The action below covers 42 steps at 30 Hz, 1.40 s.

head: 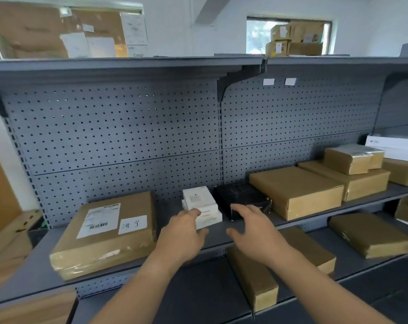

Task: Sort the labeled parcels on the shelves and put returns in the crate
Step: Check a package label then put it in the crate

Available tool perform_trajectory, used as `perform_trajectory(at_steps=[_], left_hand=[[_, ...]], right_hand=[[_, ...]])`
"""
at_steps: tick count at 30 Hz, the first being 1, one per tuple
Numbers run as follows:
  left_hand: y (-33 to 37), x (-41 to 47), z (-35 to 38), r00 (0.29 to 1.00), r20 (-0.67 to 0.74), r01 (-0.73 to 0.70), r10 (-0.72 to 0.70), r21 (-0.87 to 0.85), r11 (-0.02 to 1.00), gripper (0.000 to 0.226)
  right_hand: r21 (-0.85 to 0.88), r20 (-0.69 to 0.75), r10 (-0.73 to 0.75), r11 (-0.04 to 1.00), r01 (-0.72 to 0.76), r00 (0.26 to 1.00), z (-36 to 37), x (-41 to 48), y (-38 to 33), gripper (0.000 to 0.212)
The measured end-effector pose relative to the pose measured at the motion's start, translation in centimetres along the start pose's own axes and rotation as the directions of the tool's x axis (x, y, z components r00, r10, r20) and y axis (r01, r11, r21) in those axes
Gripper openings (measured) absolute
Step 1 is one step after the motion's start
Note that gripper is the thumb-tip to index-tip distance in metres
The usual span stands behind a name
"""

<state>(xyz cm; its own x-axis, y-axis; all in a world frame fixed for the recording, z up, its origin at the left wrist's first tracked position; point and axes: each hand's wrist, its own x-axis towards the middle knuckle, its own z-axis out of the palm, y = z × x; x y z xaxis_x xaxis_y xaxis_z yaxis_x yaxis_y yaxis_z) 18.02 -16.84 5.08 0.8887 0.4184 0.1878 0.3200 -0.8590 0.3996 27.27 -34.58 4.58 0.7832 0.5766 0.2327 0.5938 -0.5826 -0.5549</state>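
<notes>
Empty, fingers spread, the left hand point(182, 235) is hovering just short of the white boxes point(201, 206); the right hand point(256, 230), likewise, before the black box point(242, 199).

shipping label point(99, 219): print too small to read | white carton point(394, 147): seemingly cut by right edge

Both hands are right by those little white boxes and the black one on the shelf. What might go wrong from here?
1. The small white boxes are stacked unevenly. The left hand, fingers open at their front, might knock the top one off the stack.
2. The black box stands close beside them, so the right hand might shove it against the brown parcel next to it.
</notes>
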Motion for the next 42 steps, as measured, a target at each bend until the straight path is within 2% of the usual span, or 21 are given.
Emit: perform_trajectory(at_steps=[8, 14, 19, 25, 30, 33, 36, 39, 42], left_hand=[[-3.8, 5.3, 0.8, 0.999, -0.009, 0.034, -0.035, -0.055, 0.998, 0.049], [-5.8, 8.2, 2.9, 0.997, -0.007, 0.072, -0.074, -0.156, 0.985, 0.044], [-6.0, 10.0, 4.1, 0.991, -0.005, 0.126, -0.133, -0.281, 0.952, 0.043], [-6.0, 12.7, 5.6, 0.977, -0.036, 0.183, -0.209, -0.353, 0.918, 0.041], [-6.1, 15.0, 7.3, 0.954, -0.016, 0.275, -0.299, -0.354, 0.894, 0.031], [-6.2, 15.5, 7.9, 0.941, -0.009, 0.311, -0.339, -0.378, 0.872, 0.028], [-6.0, 15.4, 7.6, 0.943, -0.05, 0.282, -0.328, -0.401, 0.872, 0.024], [-5.3, 14.9, 6.7, 0.947, -0.153, 0.185, -0.284, -0.462, 0.867, 0.019], [-4.3, 14.4, 5.2, 0.932, -0.252, 0.092, -0.261, -0.533, 0.841, 0.03]], right_hand=[[0.05, 0.029, -0.035, 0.998, 0.034, 0.999, 2.3, 5.9, 0.2, 0.065], [0.105, 0.043, 0.013, 0.994, -0.018, 0.999, 4.5, 10.3, 1.0, 0.069], [0.126, 0.096, -0.002, 0.992, -0.01, 0.995, 6.1, 13.2, 1.5, 0.055], [0.131, 0.174, 0.033, 0.99, -0.056, 0.984, 7.2, 17.5, 3.2, 0.068], [0.122, 0.232, 0.008, 0.992, -0.037, 0.973, 8.2, 19.9, 3.9, 0.045], [0.128, 0.248, -0.01, 0.991, -0.022, 0.969, 8.9, 20.7, 4.4, 0.042], [0.233, 0.227, -0.025, 0.972, -0.029, 0.973, 8.6, 20.8, 4.6, 0.039], [0.349, 0.179, -0.052, 0.937, -0.014, 0.982, 8.1, 20.5, 4.7, 0.039], [0.461, 0.114, -0.059, 0.888, 0.0, 0.992, 7.2, 20.2, 4.5, 0.044]])
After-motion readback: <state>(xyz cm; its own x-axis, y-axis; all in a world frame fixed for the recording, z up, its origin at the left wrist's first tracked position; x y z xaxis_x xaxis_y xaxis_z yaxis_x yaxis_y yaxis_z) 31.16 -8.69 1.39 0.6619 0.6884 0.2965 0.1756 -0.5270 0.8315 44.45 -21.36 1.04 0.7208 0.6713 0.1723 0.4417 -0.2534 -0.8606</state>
